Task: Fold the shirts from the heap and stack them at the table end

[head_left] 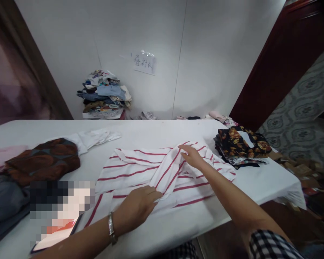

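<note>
On the white padded table (178, 230) in front of me lies a white cotton shirt with thin red stripes (140, 172), spread out, part-folded and rumpled at its middle. My left hand (137, 208) is pinched shut on a fold at its near edge; my right hand (192, 155) rests flat, fingers together, on the far fold. A dark floral folded stack (241, 145) sits right, brown patterned cloth (45, 160) left, a heap of clothes (105, 95) against the pale wall.
</note>
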A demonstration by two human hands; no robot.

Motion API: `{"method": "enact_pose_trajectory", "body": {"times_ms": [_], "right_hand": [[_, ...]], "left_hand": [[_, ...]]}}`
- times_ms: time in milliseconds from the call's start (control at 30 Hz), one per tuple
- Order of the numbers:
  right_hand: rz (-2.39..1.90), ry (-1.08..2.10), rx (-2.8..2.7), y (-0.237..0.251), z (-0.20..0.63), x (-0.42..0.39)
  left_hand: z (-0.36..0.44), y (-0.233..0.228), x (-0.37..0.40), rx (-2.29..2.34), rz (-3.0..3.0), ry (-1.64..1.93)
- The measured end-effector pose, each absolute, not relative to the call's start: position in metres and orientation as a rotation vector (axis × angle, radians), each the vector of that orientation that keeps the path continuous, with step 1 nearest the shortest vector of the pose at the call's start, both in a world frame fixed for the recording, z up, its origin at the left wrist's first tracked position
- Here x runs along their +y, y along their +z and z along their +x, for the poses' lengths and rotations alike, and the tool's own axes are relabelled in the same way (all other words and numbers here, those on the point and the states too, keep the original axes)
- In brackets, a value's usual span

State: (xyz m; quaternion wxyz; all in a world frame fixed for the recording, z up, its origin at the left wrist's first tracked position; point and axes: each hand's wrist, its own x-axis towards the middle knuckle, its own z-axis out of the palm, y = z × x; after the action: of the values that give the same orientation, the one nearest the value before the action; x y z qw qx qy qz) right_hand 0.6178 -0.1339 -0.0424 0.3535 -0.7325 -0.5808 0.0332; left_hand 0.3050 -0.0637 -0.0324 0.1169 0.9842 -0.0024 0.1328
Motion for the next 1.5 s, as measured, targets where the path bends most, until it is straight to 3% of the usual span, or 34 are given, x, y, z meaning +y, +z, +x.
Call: {"method": "enact_pose_trajectory", "body": {"times_ms": [233, 400, 600, 867, 1067, 1267, 1400, 1500], "right_hand": [[-1.688, 0.57, -2.026, -0.036, 0.564, -0.092], [-1.52, 0.886, -2.068, -0.042, 0.532, -0.101], [-1.56, 0.51, -1.438, -0.001, 0.591, -0.087], [-1.169, 0.07, -0.765, 0.085, 0.724, -0.082], [-1.155, 0.356, -0.308, 0.033, 0.744, -0.136], [-1.401, 0.656, -0.226, -0.024, 0.72, -0.17], [-1.709, 0.85, -0.336, -0.027, 0.714, -0.158], [-1.756, 0.739, -0.434, -0.007, 0.724, -0.13]], "left_hand": [[0.316, -0.019, -0.071, -0.262, 3.186, 0.5], [0.331, -0.001, -0.038, -0.067, 3.117, 0.605], [0.342, -0.01, 0.04, 0.465, 2.724, 0.578], [0.335, -0.042, 0.118, 0.889, 2.865, 0.039], [0.329, -0.054, 0.132, 0.878, 2.885, 0.079], [0.327, -0.06, 0.132, 0.699, 2.962, 0.166], [0.331, -0.057, 0.129, 0.743, 3.049, 0.095], [0.338, -0.047, 0.13, 0.908, 3.066, 0.111]]}}
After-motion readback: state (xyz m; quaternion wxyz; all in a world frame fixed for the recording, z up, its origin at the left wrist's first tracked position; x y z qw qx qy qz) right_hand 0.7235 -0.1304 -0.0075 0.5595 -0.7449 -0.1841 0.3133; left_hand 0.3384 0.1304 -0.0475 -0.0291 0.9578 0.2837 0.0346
